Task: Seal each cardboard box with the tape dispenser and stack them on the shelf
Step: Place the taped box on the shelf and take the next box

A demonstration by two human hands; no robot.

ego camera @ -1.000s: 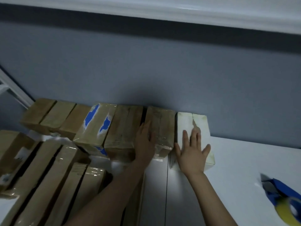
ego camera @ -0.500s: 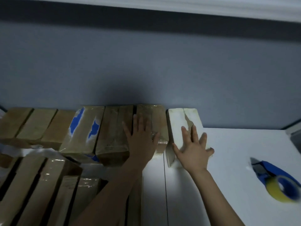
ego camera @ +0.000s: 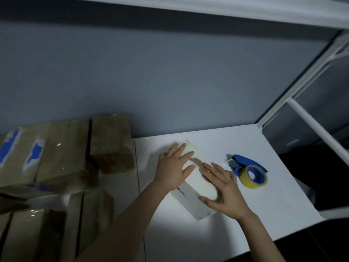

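A white cardboard box [ego camera: 192,197] lies slanted on the white shelf surface [ego camera: 273,201], its top seam showing a torn strip. My left hand [ego camera: 172,168] rests flat on the box's far left part with fingers spread. On the near right part of the box, my right hand [ego camera: 223,191] lies flat, thumb along the box's side. The blue tape dispenser [ego camera: 247,170] with a yellow roll lies on the shelf just right of my right hand, untouched.
Several taped brown boxes [ego camera: 111,142] stand in a row against the grey wall at left, one with blue patches [ego camera: 35,152]. More brown boxes [ego camera: 34,233] lie in front at lower left. A white shelf frame [ego camera: 309,118] rises at right.
The white box has come away from the row by the wall to the middle of the shelf, turned slantwise. My left hand left the brown box and now lies on the white one.
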